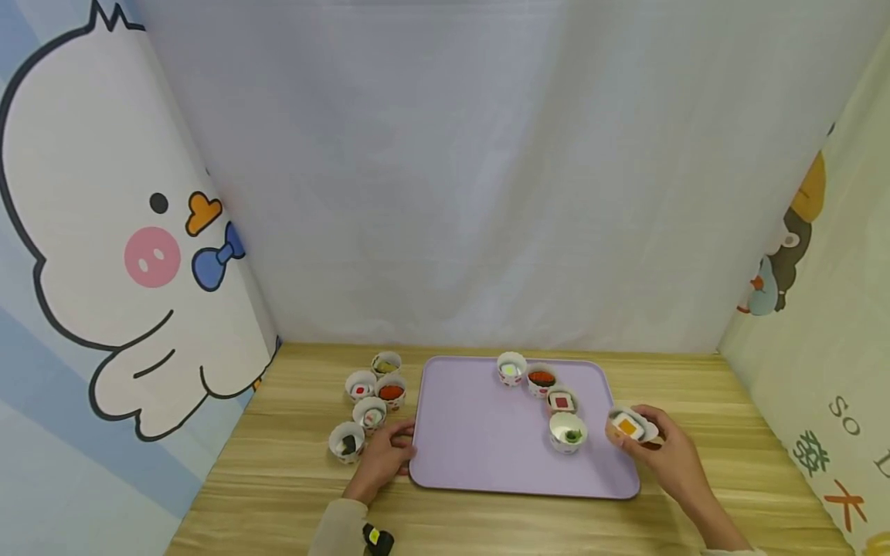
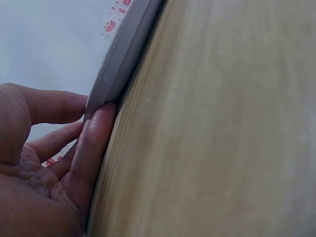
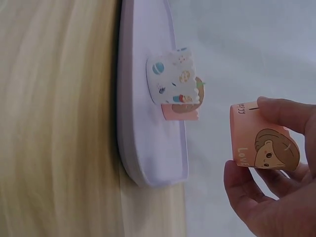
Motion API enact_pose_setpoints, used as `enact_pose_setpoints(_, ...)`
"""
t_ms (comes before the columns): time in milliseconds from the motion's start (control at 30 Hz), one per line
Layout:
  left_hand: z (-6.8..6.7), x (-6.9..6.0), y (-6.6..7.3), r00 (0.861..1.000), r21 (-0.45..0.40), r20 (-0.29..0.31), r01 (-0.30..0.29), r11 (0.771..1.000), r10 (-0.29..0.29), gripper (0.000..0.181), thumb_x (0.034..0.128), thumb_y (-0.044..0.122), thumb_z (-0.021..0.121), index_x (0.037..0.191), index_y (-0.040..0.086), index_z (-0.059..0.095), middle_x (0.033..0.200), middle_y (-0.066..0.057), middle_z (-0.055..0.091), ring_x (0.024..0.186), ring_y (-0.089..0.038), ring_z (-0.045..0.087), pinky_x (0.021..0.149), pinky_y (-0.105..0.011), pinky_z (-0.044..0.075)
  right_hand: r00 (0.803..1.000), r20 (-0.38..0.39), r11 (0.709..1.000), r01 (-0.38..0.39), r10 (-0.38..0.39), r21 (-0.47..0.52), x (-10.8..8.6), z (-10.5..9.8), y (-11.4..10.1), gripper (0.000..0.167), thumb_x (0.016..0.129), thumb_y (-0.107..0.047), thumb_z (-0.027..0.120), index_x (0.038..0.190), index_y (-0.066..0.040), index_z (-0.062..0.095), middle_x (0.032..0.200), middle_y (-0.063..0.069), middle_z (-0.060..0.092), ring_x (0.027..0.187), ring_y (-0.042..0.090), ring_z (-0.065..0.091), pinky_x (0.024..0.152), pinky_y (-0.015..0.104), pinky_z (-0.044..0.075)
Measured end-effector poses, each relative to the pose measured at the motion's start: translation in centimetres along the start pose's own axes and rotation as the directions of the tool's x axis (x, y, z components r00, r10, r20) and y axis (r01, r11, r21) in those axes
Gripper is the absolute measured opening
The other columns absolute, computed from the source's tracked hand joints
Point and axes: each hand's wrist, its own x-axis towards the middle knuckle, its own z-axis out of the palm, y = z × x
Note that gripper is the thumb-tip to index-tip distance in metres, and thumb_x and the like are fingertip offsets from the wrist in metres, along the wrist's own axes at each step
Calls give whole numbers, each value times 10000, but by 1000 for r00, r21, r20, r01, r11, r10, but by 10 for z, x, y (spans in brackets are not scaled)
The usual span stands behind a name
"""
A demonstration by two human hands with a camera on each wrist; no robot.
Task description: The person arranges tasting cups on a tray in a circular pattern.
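Note:
A lilac tray lies on the wooden table. My left hand pinches its left edge; in the left wrist view the thumb is above the tray rim and a finger below it. My right hand holds a pink paper cup with a printed face, raised over the tray's right edge. Inside the cup, a white piece with an orange centre shows, like toy sushi. Nearest to it on the tray stands a white patterned cup with something green inside.
Toward the tray's back stand a cup with a pale piece, a cup with orange-red filling and a cup with a dark red square. Several filled cups cluster left of the tray. A small black piece lies by the left sleeve.

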Motion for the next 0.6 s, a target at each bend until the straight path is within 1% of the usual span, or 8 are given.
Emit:
enact_pose_setpoints(67, 0, 0, 0, 1000, 1, 1, -1, 1000, 1, 540, 857, -15, 630, 1386, 19, 531, 1218, -166, 617, 874, -136, 593, 597, -321, 564, 1000, 0, 1000, -1, 1, 13, -3, 3, -1, 617, 825, -248, 796, 1344, -53, 524, 1297, 196, 583, 911, -112, 492, 762, 131, 516)
enact_pose_setpoints(167, 0, 1, 0, 1000, 3, -1, 0, 1000, 0, 539, 853, -15, 631, 1382, 18, 536, 1210, -164, 620, 872, -136, 593, 594, -318, 563, 1000, 18, 999, -25, 24, 34, -8, 8, -4, 624, 815, -234, 804, 1346, -63, 524, 1301, 188, 579, 901, -77, 520, 763, 147, 522)
enact_pose_setpoints(267, 0, 0, 1, 1000, 2, -2, 0, 1000, 0, 540, 851, -11, 636, 1381, 18, 536, 1210, -165, 621, 876, -140, 592, 591, -320, 561, 998, 39, 997, -42, 40, 62, -14, 12, -6, 649, 807, -234, 810, 1356, -55, 515, 1332, 210, 559, 874, -35, 551, 745, 170, 526)
enact_pose_setpoints(400, 0, -1, 2, 1000, 2, -4, 9, 1000, -9, 544, 855, -3, 641, 1387, 27, 534, 1216, -161, 619, 884, -145, 588, 595, -323, 560, 998, 58, 994, -43, 37, 101, -21, 19, -10, 643, 803, -199, 810, 1350, -37, 514, 1384, 248, 519, 838, 2, 576, 717, 194, 529)
enact_pose_setpoints(600, 1, -1, 2, 1000, 3, -8, 15, 1000, -14, 545, 850, -5, 640, 1385, 29, 537, 1200, -156, 624, 870, -144, 587, 591, -318, 558, 995, 69, 990, -80, 72, 120, -28, 28, -16, 634, 783, -201, 825, 1333, -74, 537, 1357, 180, 553, 891, -8, 552, 764, 195, 530)
